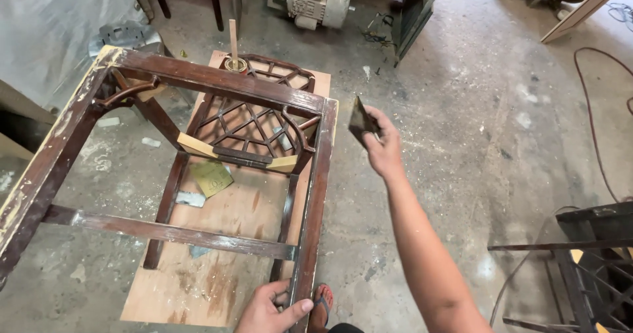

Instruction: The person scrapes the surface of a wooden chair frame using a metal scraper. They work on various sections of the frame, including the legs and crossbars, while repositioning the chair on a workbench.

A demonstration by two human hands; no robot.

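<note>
Two hands are at work on a dark wooden chair frame (pixel 217 82) lying tipped over a plywood board (pixel 224 267) on the concrete floor (pixel 475 142). Nearest, the left hand (pixel 273 310) is clenched around the lower end of the frame's right rail, thumb laid across the wood, beside a foot in a sandal (pixel 323 303). Further out, the right hand (pixel 381 145) is raised just to the right of that rail and pinches a small dark sheet of sandpaper (pixel 361 121), clear of the wood.

As far as can be judged, the stripping is partly done: the left leg and the top corner show pale bare patches where the finish is worn off, while the right rail, the cross rail and the lattice back (pixel 254 125) remain mostly dark and glossy.

On the board under the frame lie a yellowish sandpaper sheet (pixel 211 177) and a grey scrap. Beyond stands a can with a stick (pixel 234 59), then an electric motor (pixel 316 0). Another dark frame (pixel 587 267) sits at the right.
</note>
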